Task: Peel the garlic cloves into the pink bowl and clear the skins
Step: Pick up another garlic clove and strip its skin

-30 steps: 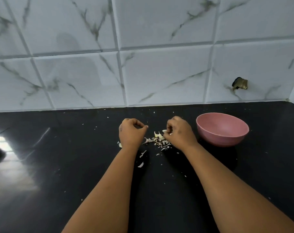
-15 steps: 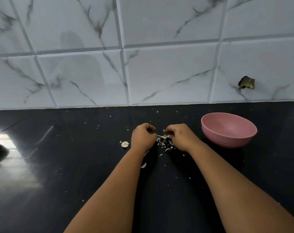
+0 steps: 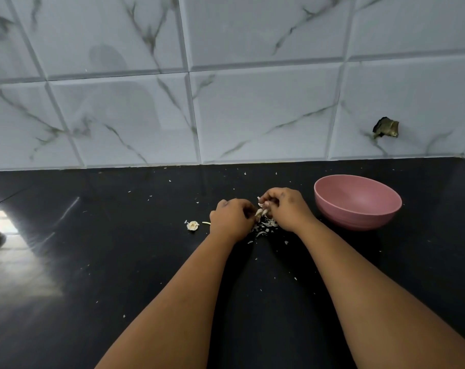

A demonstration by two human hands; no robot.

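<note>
My left hand (image 3: pixel 231 218) and my right hand (image 3: pixel 286 209) meet over the black counter, both with curled fingers pinching a pale garlic clove (image 3: pixel 260 210) between them. Under the hands lies a small heap of white garlic skins (image 3: pixel 266 227). The pink bowl (image 3: pixel 357 202) stands just right of my right hand; what shows of its inside looks bare. A small pale garlic piece (image 3: pixel 192 225) lies left of my left hand.
Tiny skin flakes are scattered over the glossy black counter (image 3: pixel 119 262). A marble-patterned tiled wall (image 3: pixel 226 102) rises behind, with a broken hole (image 3: pixel 385 128) at the right. Window glare sits at the far left.
Both hands have closed together from either side of the skin heap and now pinch the clove between them. The pale piece at the left has come into view.
</note>
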